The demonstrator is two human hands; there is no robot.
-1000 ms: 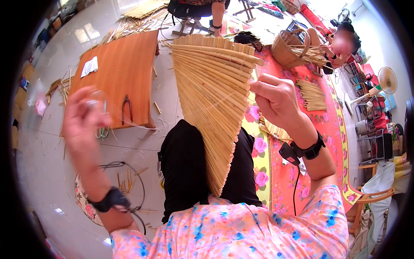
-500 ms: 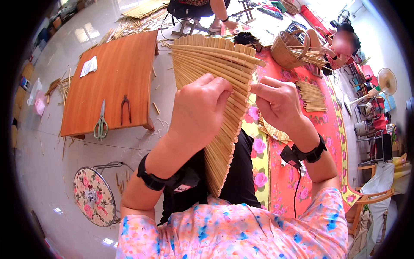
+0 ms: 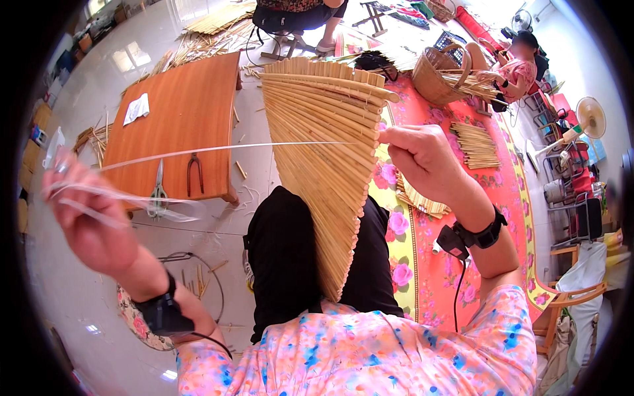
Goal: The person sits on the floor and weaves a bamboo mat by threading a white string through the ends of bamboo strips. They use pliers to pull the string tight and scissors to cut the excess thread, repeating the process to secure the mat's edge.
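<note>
A fan-shaped mat of straw-coloured sticks, bound side by side, stands between my knees, its narrow end toward me. My right hand is closed in a pinch at the mat's right edge, near the top; what lies right at the fingertips is too small to make out. Far out to the left, my left hand is raised and blurred, holding a thin white strip. The strip runs taut from that hand across to the mat, and loose loops of it hang about the fingers.
A brown table with green-handled scissors, pincers and a white cloth stands left. Behind it lie loose sticks. A floral red mat covers the floor at right, with a wicker basket and a seated person.
My left hand has swung from the mat far to the left, drawing the white strip out straight. My right hand stays at the mat's edge. The seated person at right has straightened up.
</note>
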